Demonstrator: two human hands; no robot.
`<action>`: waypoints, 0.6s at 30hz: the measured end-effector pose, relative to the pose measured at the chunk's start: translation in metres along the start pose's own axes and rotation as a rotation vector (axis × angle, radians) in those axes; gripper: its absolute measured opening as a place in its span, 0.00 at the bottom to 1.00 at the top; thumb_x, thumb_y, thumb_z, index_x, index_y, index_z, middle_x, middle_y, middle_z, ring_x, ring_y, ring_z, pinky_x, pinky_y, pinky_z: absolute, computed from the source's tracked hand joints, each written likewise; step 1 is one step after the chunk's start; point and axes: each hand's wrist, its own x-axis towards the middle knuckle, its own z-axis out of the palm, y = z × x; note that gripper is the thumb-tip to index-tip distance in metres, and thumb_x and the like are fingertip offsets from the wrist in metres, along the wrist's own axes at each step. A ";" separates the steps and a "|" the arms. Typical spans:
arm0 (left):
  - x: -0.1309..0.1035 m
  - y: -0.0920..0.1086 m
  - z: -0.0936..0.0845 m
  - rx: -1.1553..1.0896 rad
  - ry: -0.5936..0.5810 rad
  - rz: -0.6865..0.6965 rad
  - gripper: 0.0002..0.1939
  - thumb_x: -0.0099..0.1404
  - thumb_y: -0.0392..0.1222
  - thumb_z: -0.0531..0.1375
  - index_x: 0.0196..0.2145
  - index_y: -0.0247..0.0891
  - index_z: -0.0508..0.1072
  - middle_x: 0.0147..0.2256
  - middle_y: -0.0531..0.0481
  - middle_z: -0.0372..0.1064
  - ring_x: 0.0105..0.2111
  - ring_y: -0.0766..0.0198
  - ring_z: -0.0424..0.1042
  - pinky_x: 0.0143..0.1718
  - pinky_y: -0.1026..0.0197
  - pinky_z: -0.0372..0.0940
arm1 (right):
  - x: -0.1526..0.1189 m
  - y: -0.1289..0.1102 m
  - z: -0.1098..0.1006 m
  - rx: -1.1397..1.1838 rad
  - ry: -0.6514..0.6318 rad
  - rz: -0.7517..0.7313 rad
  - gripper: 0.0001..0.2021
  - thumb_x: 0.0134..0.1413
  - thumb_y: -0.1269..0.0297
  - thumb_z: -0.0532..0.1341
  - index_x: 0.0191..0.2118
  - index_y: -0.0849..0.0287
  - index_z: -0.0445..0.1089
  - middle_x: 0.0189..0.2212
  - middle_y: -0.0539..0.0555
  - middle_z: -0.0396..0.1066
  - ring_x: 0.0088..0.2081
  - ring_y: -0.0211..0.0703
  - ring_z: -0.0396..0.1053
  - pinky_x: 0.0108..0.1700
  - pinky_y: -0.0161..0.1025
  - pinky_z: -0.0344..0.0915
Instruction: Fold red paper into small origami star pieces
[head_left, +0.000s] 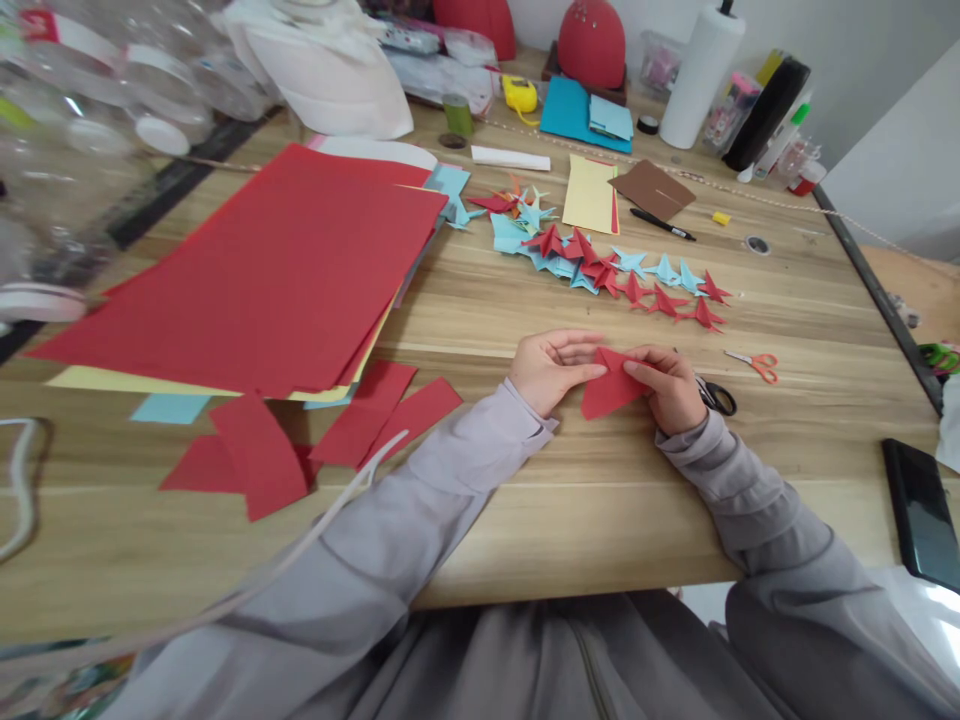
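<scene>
A small piece of folded red paper (611, 388) is between my two hands, just above the wooden table. My left hand (551, 368) pinches its left edge between thumb and fingers. On the other side, my right hand (667, 385) grips the right edge with the thumb on top. Creases show near the paper's upper part. Black-handled scissors (720, 396) lie partly hidden behind my right hand. Beyond my hands, folded red paper cranes (634, 288) and light blue cranes (666, 270) lie in rows.
Large red sheets (277, 270) are stacked at left, with cut red strips (262, 455) in front. Orange scissors (763, 366) and a phone (922, 510) lie at right. Brown paper (654, 190), a black pen (663, 224) and a yellow tape measure (520, 94) are farther back.
</scene>
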 end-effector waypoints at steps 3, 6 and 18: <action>0.000 -0.001 -0.001 0.036 -0.002 0.020 0.26 0.33 0.37 0.74 0.35 0.33 0.79 0.31 0.47 0.77 0.29 0.64 0.75 0.40 0.57 0.71 | 0.000 -0.001 0.000 -0.037 -0.019 -0.031 0.11 0.38 0.58 0.70 0.28 0.57 0.74 0.24 0.47 0.72 0.26 0.35 0.65 0.30 0.34 0.62; 0.000 -0.001 -0.001 0.056 -0.016 0.038 0.25 0.35 0.36 0.73 0.35 0.33 0.79 0.32 0.47 0.78 0.30 0.64 0.75 0.41 0.57 0.71 | 0.000 -0.002 0.000 -0.120 -0.057 -0.073 0.10 0.39 0.58 0.69 0.27 0.58 0.73 0.24 0.47 0.71 0.26 0.35 0.64 0.31 0.34 0.61; -0.007 0.002 0.003 0.173 -0.057 0.095 0.21 0.40 0.37 0.71 0.36 0.33 0.79 0.33 0.44 0.78 0.32 0.60 0.77 0.38 0.58 0.73 | -0.002 -0.008 0.001 -0.261 -0.133 -0.104 0.13 0.41 0.54 0.68 0.27 0.60 0.72 0.23 0.48 0.69 0.25 0.35 0.62 0.30 0.35 0.59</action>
